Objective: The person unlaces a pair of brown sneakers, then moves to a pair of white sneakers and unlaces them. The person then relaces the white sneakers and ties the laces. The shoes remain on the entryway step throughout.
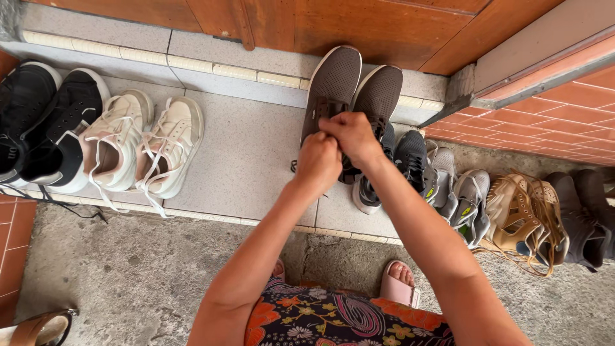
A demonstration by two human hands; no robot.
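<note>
Our left hand (318, 161) and right hand (351, 136) meet, fingers pinched shut on the laces of the left grey shoe (330, 90). It lies on the step (250, 147), toe toward the door (359, 25), long axis running away from us. Its upper is grey mesh with a pale sole rim, and its twin (379, 93) lies just beside.

white sneakers (138, 144), blk sneakers (45, 125)

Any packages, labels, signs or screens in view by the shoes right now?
None in view: no package, sign or screen.
Only footwear on the step: the grey mesh sneakers that both hands work at, white lace-up sneakers to their left, black sneakers at far left.
</note>
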